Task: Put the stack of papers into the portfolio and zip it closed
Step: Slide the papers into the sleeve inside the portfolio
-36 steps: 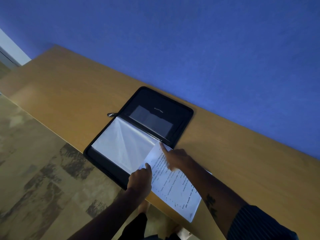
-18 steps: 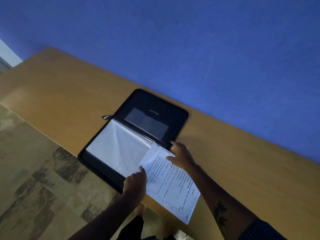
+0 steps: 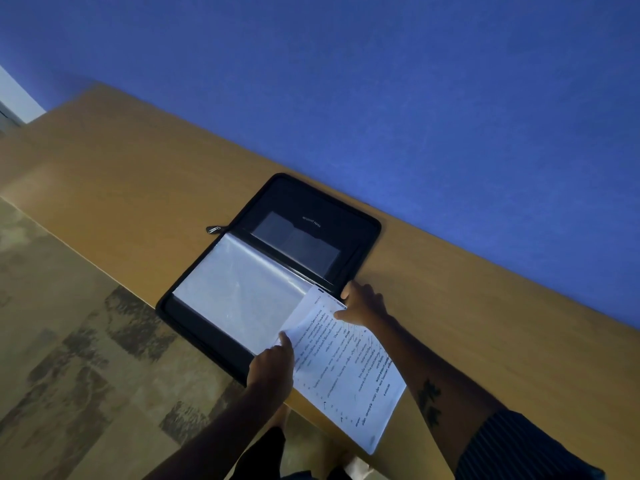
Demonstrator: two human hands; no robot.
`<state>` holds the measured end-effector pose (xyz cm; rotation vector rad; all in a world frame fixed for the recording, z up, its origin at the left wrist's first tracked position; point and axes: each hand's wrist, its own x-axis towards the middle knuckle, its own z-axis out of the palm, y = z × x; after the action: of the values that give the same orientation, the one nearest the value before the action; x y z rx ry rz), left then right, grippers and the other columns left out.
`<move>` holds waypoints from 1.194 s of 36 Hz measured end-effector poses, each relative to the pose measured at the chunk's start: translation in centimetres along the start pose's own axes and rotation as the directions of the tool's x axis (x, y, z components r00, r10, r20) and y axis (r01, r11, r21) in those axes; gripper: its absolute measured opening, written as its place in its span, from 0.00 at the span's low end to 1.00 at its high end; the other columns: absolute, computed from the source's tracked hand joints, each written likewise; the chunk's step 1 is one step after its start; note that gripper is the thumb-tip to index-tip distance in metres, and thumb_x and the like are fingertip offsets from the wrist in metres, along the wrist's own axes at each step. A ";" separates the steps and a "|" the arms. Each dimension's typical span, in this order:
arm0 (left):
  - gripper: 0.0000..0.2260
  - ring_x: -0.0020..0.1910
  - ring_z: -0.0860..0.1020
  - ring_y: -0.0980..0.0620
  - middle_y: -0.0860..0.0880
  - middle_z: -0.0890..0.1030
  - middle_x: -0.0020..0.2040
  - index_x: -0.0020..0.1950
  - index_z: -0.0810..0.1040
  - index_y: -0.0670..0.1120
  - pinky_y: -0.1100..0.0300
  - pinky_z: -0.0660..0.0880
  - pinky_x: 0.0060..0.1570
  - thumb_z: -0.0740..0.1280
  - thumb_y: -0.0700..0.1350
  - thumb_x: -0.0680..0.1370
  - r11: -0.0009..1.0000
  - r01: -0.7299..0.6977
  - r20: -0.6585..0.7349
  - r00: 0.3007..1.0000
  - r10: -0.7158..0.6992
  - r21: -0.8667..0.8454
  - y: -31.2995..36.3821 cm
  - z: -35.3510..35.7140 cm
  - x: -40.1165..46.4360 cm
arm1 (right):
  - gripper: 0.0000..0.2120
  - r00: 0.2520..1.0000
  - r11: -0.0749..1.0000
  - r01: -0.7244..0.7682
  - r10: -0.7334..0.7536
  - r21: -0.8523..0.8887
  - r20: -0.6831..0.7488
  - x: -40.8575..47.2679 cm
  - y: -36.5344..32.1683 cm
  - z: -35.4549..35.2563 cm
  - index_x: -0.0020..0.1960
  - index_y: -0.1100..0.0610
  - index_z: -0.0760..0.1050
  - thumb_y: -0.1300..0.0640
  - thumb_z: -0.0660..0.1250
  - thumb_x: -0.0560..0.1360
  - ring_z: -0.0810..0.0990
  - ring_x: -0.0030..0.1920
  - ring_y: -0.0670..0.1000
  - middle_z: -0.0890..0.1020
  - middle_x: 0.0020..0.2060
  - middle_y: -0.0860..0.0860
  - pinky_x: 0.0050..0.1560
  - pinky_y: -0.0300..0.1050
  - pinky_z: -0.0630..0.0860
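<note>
A black zip portfolio [image 3: 349, 216] lies open on the wooden table [image 3: 145, 188], with a clear plastic sleeve [image 3: 239, 289] spread over its near half. A stack of printed papers [image 3: 349, 372] has its far end tucked under the sleeve's right edge, and the rest juts over the table's front edge. My left hand [image 3: 273, 368] presses on the papers' left edge where the sleeve ends, thumb pointing forward. My right hand [image 3: 363, 303] holds the papers' far right corner against the portfolio's edge. The zip pull [image 3: 213, 229] sticks out at the portfolio's left.
A blue wall [image 3: 381, 98] runs right behind the table. A tiled floor [image 3: 69, 375] lies below the table's front edge at lower left. My legs and a foot show under the papers.
My right hand has slid from the middle of the papers' top edge to their far right corner. The papers have gone a little further under the sleeve. My left hand keeps its place.
</note>
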<state>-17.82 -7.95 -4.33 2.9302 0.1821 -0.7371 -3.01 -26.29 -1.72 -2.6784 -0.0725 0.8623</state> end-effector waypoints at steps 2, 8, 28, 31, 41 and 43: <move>0.39 0.42 0.83 0.52 0.50 0.82 0.52 0.82 0.51 0.41 0.60 0.80 0.42 0.70 0.48 0.80 1.000 -0.005 -0.010 1.000 0.005 -0.002 0.0 0.1 0.1 | 0.24 1.000 0.999 0.006 -0.006 -0.040 0.005 0.0 -0.1 -0.1 0.68 0.55 0.75 0.46 0.76 0.78 0.74 0.71 0.57 0.80 0.66 0.56 0.74 0.56 0.69; 0.39 0.43 0.84 0.52 0.50 0.82 0.53 0.82 0.51 0.41 0.61 0.79 0.41 0.71 0.48 0.79 0.999 -0.002 -0.010 1.000 0.002 -0.032 -0.1 0.2 0.1 | 0.21 1.000 0.994 0.008 -0.005 -0.108 0.023 -0.1 -0.6 0.0 0.68 0.55 0.78 0.45 0.73 0.80 0.74 0.72 0.56 0.82 0.67 0.54 0.72 0.56 0.71; 0.40 0.34 0.76 0.55 0.53 0.76 0.42 0.82 0.50 0.40 0.64 0.78 0.36 0.72 0.44 0.78 0.995 -0.017 0.019 1.000 0.019 -0.103 -0.5 1.0 0.7 | 0.32 0.940 0.806 -0.303 0.167 0.508 0.297 -5.2 11.9 -2.0 0.53 0.61 0.85 0.30 0.67 0.78 0.84 0.48 0.54 0.88 0.50 0.56 0.53 0.50 0.77; 0.41 0.39 0.82 0.53 0.51 0.80 0.46 0.82 0.50 0.40 0.62 0.83 0.41 0.72 0.45 0.78 0.996 -0.027 0.015 0.999 0.029 -0.088 -0.7 1.5 0.9 | 0.33 0.940 0.678 -0.326 0.159 0.659 0.301 -7.0 14.1 -0.3 0.60 0.62 0.84 0.32 0.69 0.77 0.85 0.58 0.56 0.87 0.56 0.57 0.68 0.58 0.78; 0.43 0.31 0.76 0.56 0.56 0.74 0.38 0.82 0.48 0.42 0.69 0.71 0.28 0.73 0.45 0.78 0.983 -0.003 0.042 0.999 0.010 -0.181 -0.9 1.3 0.6 | 0.29 0.962 0.145 -0.271 0.009 0.951 0.273 -13.3 16.8 8.5 0.70 0.48 0.81 0.31 0.57 0.84 0.83 0.68 0.64 0.84 0.68 0.59 0.70 0.68 0.76; 0.43 0.32 0.76 0.56 0.55 0.77 0.40 0.82 0.48 0.42 0.69 0.71 0.28 0.73 0.44 0.77 0.987 -0.008 0.035 0.999 0.014 -0.162 -0.9 1.3 0.5 | 0.27 0.967 0.154 -0.253 0.055 0.955 0.248 -14.5 16.0 9.7 0.69 0.45 0.81 0.30 0.64 0.80 0.85 0.66 0.61 0.85 0.67 0.56 0.62 0.61 0.82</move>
<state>-18.09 -7.15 -5.78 2.7607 0.2110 -0.7367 -21.24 -40.68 -6.17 -1.3050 0.5762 0.7461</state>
